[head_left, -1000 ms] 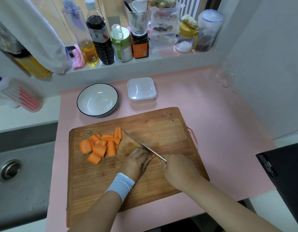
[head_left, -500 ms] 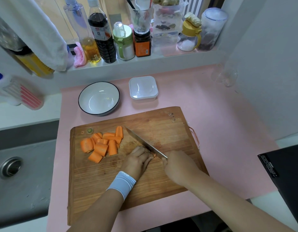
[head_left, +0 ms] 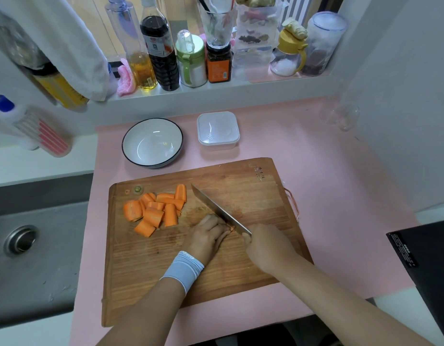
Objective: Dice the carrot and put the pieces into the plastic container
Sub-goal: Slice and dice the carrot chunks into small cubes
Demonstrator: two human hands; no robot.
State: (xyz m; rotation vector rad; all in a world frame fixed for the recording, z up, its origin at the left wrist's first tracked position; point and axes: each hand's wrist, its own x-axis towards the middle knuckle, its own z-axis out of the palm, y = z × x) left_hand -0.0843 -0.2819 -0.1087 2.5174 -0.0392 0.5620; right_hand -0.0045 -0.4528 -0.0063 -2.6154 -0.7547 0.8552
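Several orange carrot chunks (head_left: 156, 212) lie in a heap on the left part of the wooden cutting board (head_left: 253, 191). My left hand (head_left: 208, 236), with a grey wristband, curls its fingers over a small carrot piece (head_left: 231, 229) that is almost hidden under them. My right hand (head_left: 266, 245) grips the handle of a knife (head_left: 216, 208), whose blade slants up and left right beside the left fingers. The square plastic container (head_left: 218, 129) stands behind the board, with nothing in it.
A white bowl (head_left: 152, 142) with a dark rim sits left of the container on the pink mat (head_left: 328, 171). Bottles and jars (head_left: 163, 51) line the windowsill. A grey sink (head_left: 23, 240) lies to the left, a black appliance (head_left: 425, 260) at the right edge.
The knife blade has tilted up, its flat side showing more than one second ago. Both hands stay in the same spot on the board.
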